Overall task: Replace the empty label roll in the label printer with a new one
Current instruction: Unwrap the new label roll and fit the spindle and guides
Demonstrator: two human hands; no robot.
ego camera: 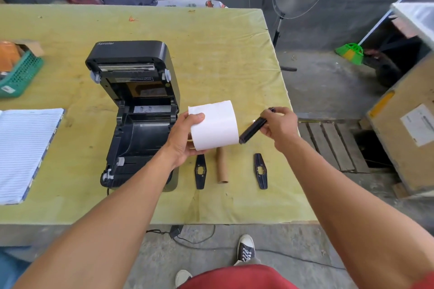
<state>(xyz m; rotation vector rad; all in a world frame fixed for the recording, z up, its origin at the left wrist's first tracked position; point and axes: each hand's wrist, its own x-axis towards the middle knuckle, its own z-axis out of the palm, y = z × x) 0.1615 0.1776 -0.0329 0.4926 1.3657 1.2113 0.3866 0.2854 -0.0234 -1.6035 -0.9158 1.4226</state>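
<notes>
The printer (138, 119) stands open, the empty core (222, 166) out on the bench (223, 54). The left hand (185, 138) grips the new roll (215, 124) and the right hand (279, 124) pinches the spindle (252, 130) beside it. Threading, fitting the side plates (200, 171) and loading seem left.

A yellow-green cloth-covered tabletop (223, 54) carries a black plastic label printer (131, 110) with its lid raised, a green plastic mesh basket (21, 75) at the left edge and an open lined white notebook (25, 148) nearer on the left. Right of the printer's front, a brown cardboard tube (222, 165) lies between a left flat black plastic plate (200, 171) and a right flat black plastic plate (261, 170), apart from both. A small orange scrap (133, 19) lies near the far edge.
</notes>
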